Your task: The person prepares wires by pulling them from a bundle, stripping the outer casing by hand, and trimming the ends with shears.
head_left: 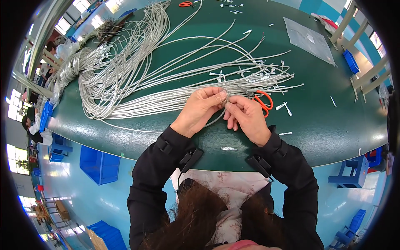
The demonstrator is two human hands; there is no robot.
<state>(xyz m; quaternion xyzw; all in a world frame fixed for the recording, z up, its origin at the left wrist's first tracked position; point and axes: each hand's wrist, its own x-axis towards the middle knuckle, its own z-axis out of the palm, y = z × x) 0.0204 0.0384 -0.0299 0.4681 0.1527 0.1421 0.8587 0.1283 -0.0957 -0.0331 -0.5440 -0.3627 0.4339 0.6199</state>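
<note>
Between my two hands, near the middle of the green table [200, 141], a thin grey cable [216, 120] is pinched close to its end. My left hand [202, 109] closes thumb and forefinger on it from the left. From the right, my right hand [246, 116] grips the same spot, its fingertips nearly touching the left ones. Just behind the right hand lie orange-handled scissors [263, 103], blades pointing left. A big bundle of silvery cables [158, 99] stretches from the left to behind my hands, its loose ends fanned out. Small foil scraps [284, 108] lie around those ends.
A clear plastic bag [309, 40] lies at the far right of the table. Another pair of orange-handled scissors [186, 4] is at the far edge. Blue bins [99, 163] and blue stools [351, 173] stand on the floor. Other people sit in the left background.
</note>
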